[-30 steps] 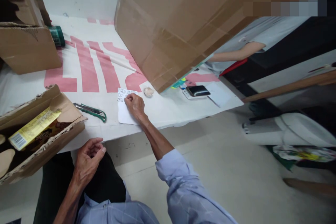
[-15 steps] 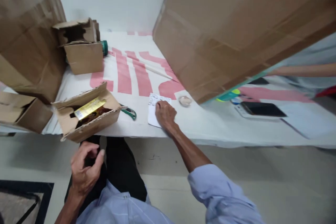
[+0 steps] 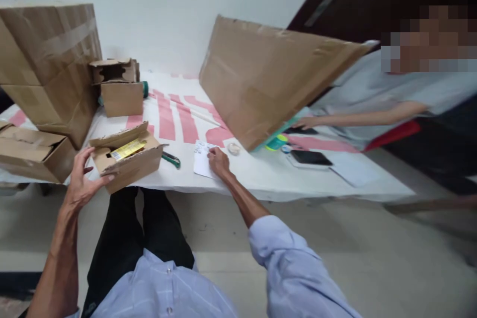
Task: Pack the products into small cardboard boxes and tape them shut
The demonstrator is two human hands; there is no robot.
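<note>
My left hand (image 3: pixel 84 181) is at the left end of an open cardboard box (image 3: pixel 136 171), its thumb and fingers spread around the corner and touching it. Inside the box lies a yellow packet (image 3: pixel 128 149) with a barcode. My right hand (image 3: pixel 219 161) rests on a white paper (image 3: pixel 201 161) with handwriting on it, fingers curled; whatever they hold is too small to make out. Between box and paper lies a green cutter (image 3: pixel 171 159). A small clear round item (image 3: pixel 233 149) sits just right of the paper.
Large cartons (image 3: pixel 48 59) and smaller boxes (image 3: pixel 122 99) stand at the left. A big tilted cardboard panel (image 3: pixel 272 74) rises behind the paper. Right of it are a neon-yellow roll (image 3: pixel 276 142), a phone (image 3: pixel 311 157) and another person's arm (image 3: pixel 365 118).
My left hand has moved up from below the box to its left end and opened around it. My right hand stays on the paper. The view has tilted up, showing the other person.
</note>
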